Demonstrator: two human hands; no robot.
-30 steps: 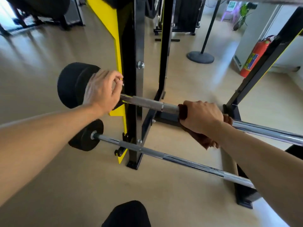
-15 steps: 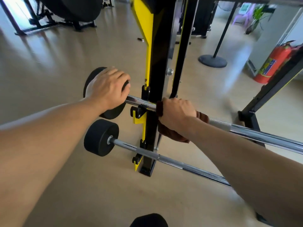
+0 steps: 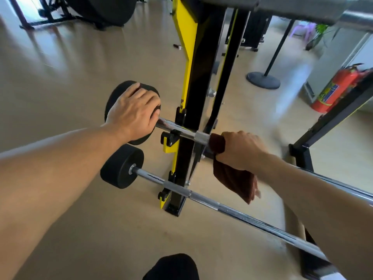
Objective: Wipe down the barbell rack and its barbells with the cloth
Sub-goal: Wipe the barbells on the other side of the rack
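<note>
Just left of centre in the head view, the left hand (image 3: 134, 114) lies over the black end weight (image 3: 113, 104) of the upper barbell (image 3: 181, 130), fingers curled over its rim. Right of centre, the right hand (image 3: 239, 150) grips that same bar with fingers wrapped tight around a brown cloth (image 3: 236, 180), whose loose end hangs below the fist. Both barbells rest on hooks of the black and yellow rack (image 3: 193, 81); the lower barbell (image 3: 201, 196) runs toward the lower right. A red fire extinguisher (image 3: 335, 87) stands at the right edge, beyond the floor (image 3: 60, 57).
</note>
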